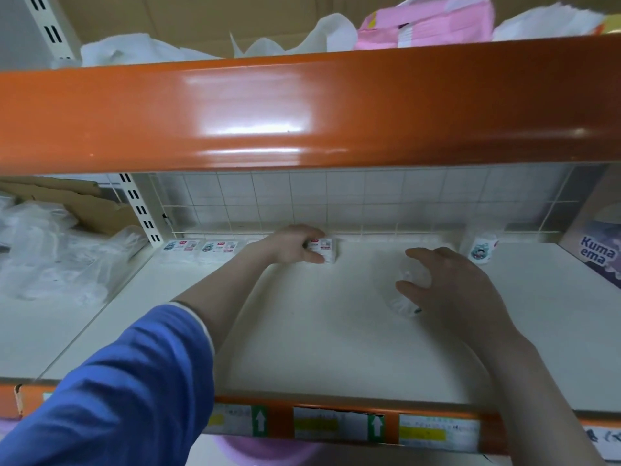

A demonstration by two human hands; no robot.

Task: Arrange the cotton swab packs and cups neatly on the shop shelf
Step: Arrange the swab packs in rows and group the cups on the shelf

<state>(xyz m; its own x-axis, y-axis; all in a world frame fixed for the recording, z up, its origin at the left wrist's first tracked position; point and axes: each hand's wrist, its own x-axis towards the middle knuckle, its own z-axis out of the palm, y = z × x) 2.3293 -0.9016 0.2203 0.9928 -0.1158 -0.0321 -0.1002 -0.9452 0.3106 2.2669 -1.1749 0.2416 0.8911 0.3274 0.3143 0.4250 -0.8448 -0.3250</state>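
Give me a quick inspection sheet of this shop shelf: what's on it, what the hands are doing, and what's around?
Surface: cream shelf board with an orange front edge carrying price labels.
Job's things: two swab packs lying flat at the back left; a third pack beside them; one cup upright at the back right; a clear wrapped item mid-shelf, contents too blurred to tell.
Clutter: loose plastic bags and cardboard on the bay to the left.
Hands: left hand grips the third pack; right hand curls round the wrapped item.
Cables: nothing seen.
Surroundings: wire grid back panel; orange beam above; printed box at right.
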